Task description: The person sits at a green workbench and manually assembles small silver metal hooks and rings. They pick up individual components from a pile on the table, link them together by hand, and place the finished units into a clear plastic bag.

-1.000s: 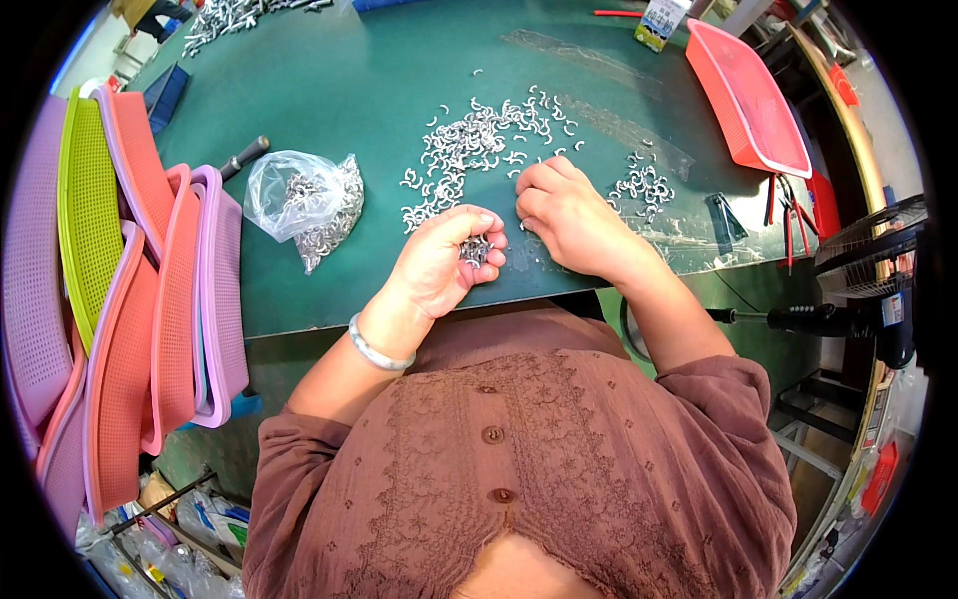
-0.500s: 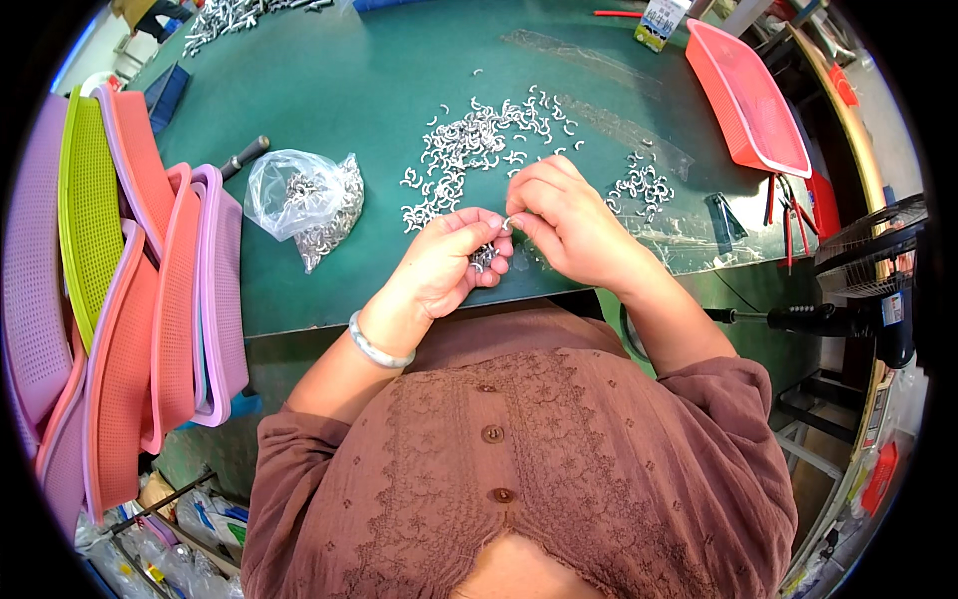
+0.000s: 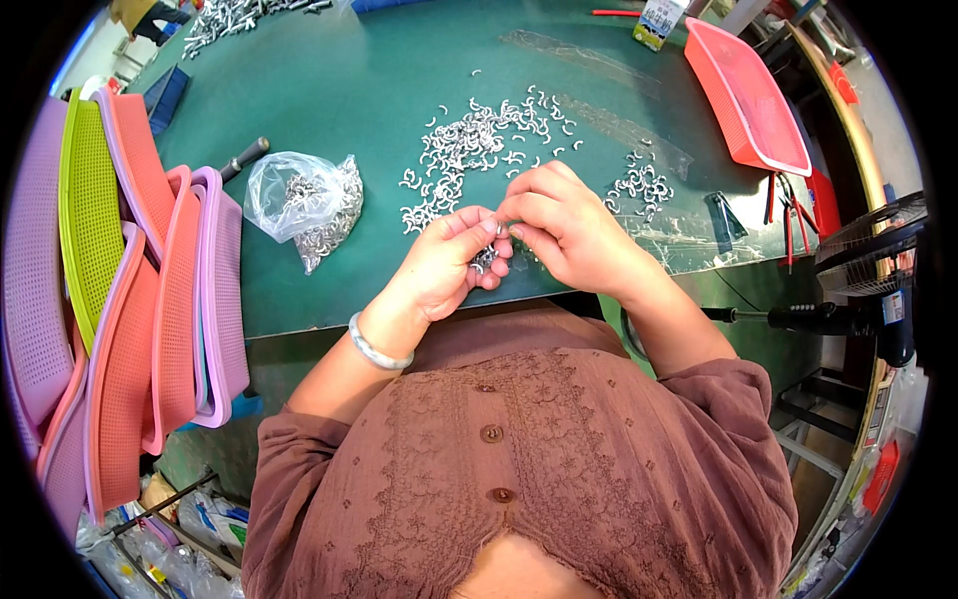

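My left hand is curled, palm up, around several small curved metal pieces. Its thumb and index finger pinch together at the upper edge of the palm. Right against those fingertips, my right hand is closed in a pinch; whatever lies between its fingertips is too small and covered to make out. Beyond both hands, a loose pile of the same silvery curved pieces is spread on the green table. A smaller heap of such pieces lies to the right of my right hand.
A clear plastic bag of metal pieces lies left of my hands. Stacked plastic baskets crowd the left edge. At right are a pink-red basket, red-handled pliers and a black fan. A carton stands at the back.
My right hand has shifted slightly left and down, its fingers now closer over my left fingertips. The left hand and the piles look the same.
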Available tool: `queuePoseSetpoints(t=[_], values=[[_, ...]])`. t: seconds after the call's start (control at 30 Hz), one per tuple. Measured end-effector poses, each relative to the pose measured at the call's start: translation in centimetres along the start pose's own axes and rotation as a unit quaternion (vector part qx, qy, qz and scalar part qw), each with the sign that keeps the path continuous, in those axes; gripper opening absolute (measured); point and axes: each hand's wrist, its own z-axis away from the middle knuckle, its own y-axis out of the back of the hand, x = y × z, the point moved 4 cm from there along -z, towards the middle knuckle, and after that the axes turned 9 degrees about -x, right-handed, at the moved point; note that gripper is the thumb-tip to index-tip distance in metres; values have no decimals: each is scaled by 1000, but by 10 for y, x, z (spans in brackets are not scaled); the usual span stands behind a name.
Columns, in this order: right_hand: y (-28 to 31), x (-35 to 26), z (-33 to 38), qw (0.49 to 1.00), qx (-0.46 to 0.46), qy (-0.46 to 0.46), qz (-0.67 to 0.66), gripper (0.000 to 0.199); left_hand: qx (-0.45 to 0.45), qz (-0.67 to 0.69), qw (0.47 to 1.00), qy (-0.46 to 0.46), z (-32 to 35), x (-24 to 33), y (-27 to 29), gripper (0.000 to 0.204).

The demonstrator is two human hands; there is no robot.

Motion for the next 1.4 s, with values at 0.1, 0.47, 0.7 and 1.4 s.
queuePoseSetpoints(t=[0.1,0.47,0.7,1.4], values=[[-1,-1,1,1000,-3,2,-2,17,1,6,1000,-6,0,0,0,15],[6,24,12,990,-7,-99,103,13,-3,25,1000,-6,0,3,4,10],[-4,32,17,982,-28,-118,143,3,-4,53,998,-15,-1,3,6,14],[-10,25,11,793,28,-59,-606,6,29,24,999,25,2,4,-9,11]])
